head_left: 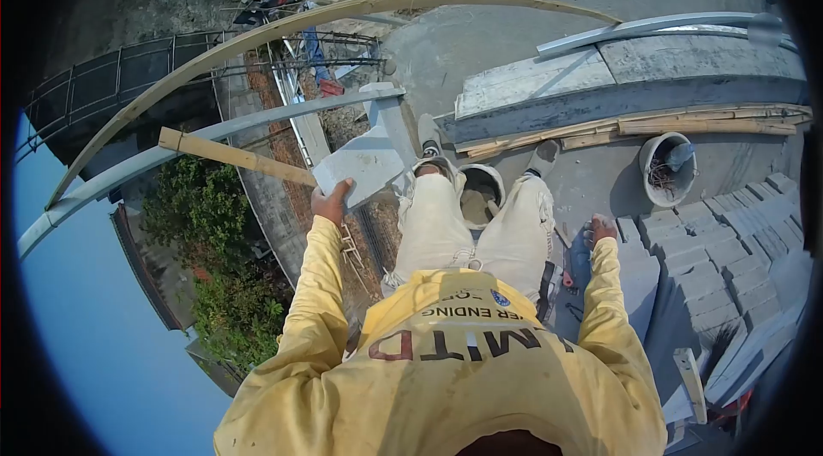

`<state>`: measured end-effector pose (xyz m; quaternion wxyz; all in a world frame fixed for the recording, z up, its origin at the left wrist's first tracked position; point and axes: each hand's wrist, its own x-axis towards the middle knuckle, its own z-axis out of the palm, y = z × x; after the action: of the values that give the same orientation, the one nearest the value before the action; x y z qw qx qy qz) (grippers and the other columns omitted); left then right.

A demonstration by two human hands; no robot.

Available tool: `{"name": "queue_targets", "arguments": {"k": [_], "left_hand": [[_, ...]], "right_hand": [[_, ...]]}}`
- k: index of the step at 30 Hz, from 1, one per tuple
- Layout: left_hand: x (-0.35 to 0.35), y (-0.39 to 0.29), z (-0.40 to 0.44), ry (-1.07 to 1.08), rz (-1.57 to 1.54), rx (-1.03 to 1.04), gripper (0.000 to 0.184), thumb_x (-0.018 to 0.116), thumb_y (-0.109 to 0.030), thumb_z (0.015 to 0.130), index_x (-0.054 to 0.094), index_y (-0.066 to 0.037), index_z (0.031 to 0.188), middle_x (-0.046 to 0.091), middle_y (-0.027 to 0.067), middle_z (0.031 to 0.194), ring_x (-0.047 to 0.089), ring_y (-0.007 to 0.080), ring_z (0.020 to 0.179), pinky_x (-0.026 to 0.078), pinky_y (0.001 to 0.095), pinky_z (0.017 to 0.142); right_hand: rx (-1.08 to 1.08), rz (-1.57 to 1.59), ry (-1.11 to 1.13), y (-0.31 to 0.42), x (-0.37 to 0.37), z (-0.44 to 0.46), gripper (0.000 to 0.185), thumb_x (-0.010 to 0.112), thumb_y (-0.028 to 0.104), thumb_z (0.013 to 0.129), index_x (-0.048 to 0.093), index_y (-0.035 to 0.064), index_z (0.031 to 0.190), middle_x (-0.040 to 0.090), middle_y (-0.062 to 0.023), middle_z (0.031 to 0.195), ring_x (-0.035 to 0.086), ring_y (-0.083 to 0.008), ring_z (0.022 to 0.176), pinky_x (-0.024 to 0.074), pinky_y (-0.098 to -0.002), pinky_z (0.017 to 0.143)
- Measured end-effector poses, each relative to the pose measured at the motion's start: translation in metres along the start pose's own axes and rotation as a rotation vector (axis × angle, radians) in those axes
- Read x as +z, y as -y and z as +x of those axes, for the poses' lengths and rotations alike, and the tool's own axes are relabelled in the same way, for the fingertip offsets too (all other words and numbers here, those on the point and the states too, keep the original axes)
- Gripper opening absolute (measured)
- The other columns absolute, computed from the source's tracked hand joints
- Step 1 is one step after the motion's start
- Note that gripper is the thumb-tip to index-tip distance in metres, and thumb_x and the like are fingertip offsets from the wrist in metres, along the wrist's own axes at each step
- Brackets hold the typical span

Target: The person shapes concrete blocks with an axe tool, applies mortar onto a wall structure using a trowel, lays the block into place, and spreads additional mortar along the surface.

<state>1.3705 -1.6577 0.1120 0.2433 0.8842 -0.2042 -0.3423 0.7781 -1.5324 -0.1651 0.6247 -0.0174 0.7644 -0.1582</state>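
My left hand [333,201] grips the near corner of a pale grey block [364,166], its thumb lying over the top face. The block sits at the low edge wall, beside an upright grey piece [390,122]. My right hand [603,227] is curled at my right side, close to the stacked blocks; what its fingers hold, if anything, is hidden. Just left of that hand lies a blue-grey item [579,259] I cannot make out. Between my legs stands a bucket [467,175] with grey mortar [477,206] in it.
A wooden plank [236,158] and a long metal bar [257,117] run to the wall at left, over a drop with trees [227,259] below. Stacked blocks [711,276] and a white bucket [667,169] are right. Bamboo poles [549,135] lie ahead.
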Motion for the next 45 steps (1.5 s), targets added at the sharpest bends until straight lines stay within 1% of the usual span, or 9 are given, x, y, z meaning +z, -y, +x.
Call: {"name": "queue_targets", "arguments": {"k": [3, 10, 14, 19, 22, 27, 34, 42, 45], "left_hand": [[0.02, -0.013, 0.053, 0.139, -0.163, -0.077, 0.068, 0.08, -0.03, 0.066, 0.052, 0.005, 0.117, 0.06, 0.014, 0.106, 0.06, 0.0232, 0.092, 0.048, 0.0343, 0.077], [0.08, -0.023, 0.213, 0.335, 0.08, -0.036, 0.05, 0.073, -0.03, 0.074, 0.057, 0.0, 0.111, 0.065, 0.0092, 0.098, 0.064, 0.0235, 0.082, 0.052, 0.0334, 0.066], [0.114, -0.045, 0.293, 0.269, 0.267, 0.022, 0.055, 0.077, -0.031, 0.068, 0.061, 0.005, 0.105, 0.065, 0.0111, 0.097, 0.063, 0.0212, 0.081, 0.049, 0.0314, 0.069], [0.13, -0.035, 0.439, 0.161, 0.589, 0.006, 0.066, 0.078, -0.045, 0.063, 0.063, 0.008, 0.098, 0.066, 0.0139, 0.089, 0.063, 0.0225, 0.074, 0.049, 0.0332, 0.067], [0.139, -0.035, 0.475, 0.164, 0.622, -0.023, 0.064, 0.077, -0.047, 0.064, 0.064, 0.004, 0.098, 0.066, 0.0136, 0.088, 0.063, 0.0237, 0.074, 0.049, 0.0351, 0.065], [0.147, -0.021, 0.504, 0.352, 0.342, -0.061, 0.055, 0.073, -0.038, 0.074, 0.056, -0.004, 0.115, 0.064, 0.0118, 0.095, 0.064, 0.028, 0.084, 0.054, 0.0396, 0.071], [0.145, 0.016, 0.551, 0.194, 0.254, -0.186, 0.053, 0.073, -0.031, 0.075, 0.054, -0.003, 0.115, 0.064, 0.0123, 0.099, 0.064, 0.0304, 0.084, 0.054, 0.0427, 0.075], [0.123, 0.058, 0.613, 0.16, 0.498, -0.098, 0.07, 0.078, -0.051, 0.064, 0.064, 0.003, 0.105, 0.065, 0.0135, 0.099, 0.061, 0.0253, 0.088, 0.048, 0.0383, 0.08], [0.1, 0.06, 0.648, -0.039, 1.017, 0.002, 0.083, 0.077, -0.061, 0.059, 0.065, 0.005, 0.108, 0.065, 0.0161, 0.101, 0.059, 0.0263, 0.09, 0.046, 0.0372, 0.081]], "right_hand": [[-0.019, 0.06, -0.079, 0.002, 0.016, -0.01, 0.025, 0.061, 0.035, 0.087, 0.061, 0.0102, 0.091, 0.064, -0.0045, 0.073, 0.059, -0.0158, 0.058, 0.0496, -0.0326, 0.048], [-0.04, 0.365, -0.223, -0.03, 0.109, -0.035, 0.02, 0.063, 0.025, 0.085, 0.064, 0.0057, 0.091, 0.061, -0.0051, 0.075, 0.057, -0.0149, 0.058, 0.0482, -0.028, 0.051], [-0.182, 0.128, -0.257, -0.068, 0.205, -0.013, 0.021, 0.061, 0.02, 0.086, 0.066, 0.0056, 0.1, 0.063, -0.0052, 0.079, 0.057, -0.0127, 0.061, 0.0479, -0.027, 0.052], [-0.278, 0.007, -0.035, -0.037, 0.317, -0.012, 0.023, 0.059, 0.017, 0.089, 0.06, 0.0034, 0.108, 0.062, -0.0045, 0.078, 0.056, -0.011, 0.061, 0.046, -0.0253, 0.055], [-0.046, 0.444, 0.114, -0.049, 0.361, -0.006, 0.021, 0.06, 0.016, 0.088, 0.06, 0.0046, 0.106, 0.06, -0.0033, 0.074, 0.054, -0.0099, 0.059, 0.0449, -0.0248, 0.053], [0.122, 0.235, 0.117, -0.091, 0.385, 0.008, 0.017, 0.057, 0.012, 0.088, 0.059, 0.0062, 0.104, 0.061, -0.0033, 0.076, 0.051, -0.0093, 0.055, 0.0443, -0.0245, 0.049], [0.235, 0.346, 0.127, -0.091, 0.388, 0.016, 0.018, 0.057, 0.016, 0.09, 0.059, 0.0066, 0.106, 0.06, -0.0021, 0.077, 0.05, -0.0086, 0.056, 0.0415, -0.0239, 0.049], [0.273, 0.435, 0.135, -0.089, 0.391, 0.017, 0.02, 0.057, 0.018, 0.091, 0.058, 0.0071, 0.108, 0.06, -0.0028, 0.079, 0.049, -0.0078, 0.056, 0.0399, -0.0231, 0.049], [0.261, 0.396, 0.154, -0.091, 0.393, 0.019, 0.021, 0.057, 0.018, 0.091, 0.058, 0.007, 0.109, 0.06, -0.0033, 0.081, 0.05, -0.008, 0.058, 0.0405, -0.0234, 0.049]]}}
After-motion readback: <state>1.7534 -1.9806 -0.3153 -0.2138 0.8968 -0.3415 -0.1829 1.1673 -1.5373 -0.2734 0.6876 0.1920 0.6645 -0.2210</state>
